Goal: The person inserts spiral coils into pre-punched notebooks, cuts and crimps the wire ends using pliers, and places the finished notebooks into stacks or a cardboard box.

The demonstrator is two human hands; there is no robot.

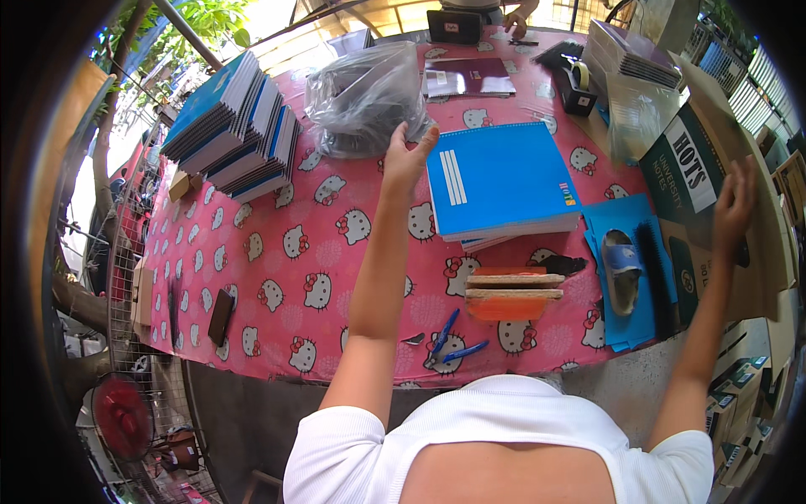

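A stack of blue-covered notebooks (504, 181) lies in the middle of the table. My left hand (410, 155) is at its far left corner, thumb and finger apart, with nothing gripped between them. Just beyond that hand sits a clear plastic bag (365, 101) with dark contents. On the right, my right hand (735, 202) is against the side of a green and brown cardboard box (676, 181), its fingers stretched out. What its palm touches is partly hidden. Nearer to me are orange-and-wood blocks (514, 294) and blue-handled pliers (449, 344).
Tall notebook stacks (235, 126) stand at the left. Blue sheets (625, 332) hold a slipper (621, 273) and a black brush (655, 260). A tape dispenser (576, 88) and maroon booklets (468, 77) lie farther back. Another person's hand (515, 23) shows at the far edge.
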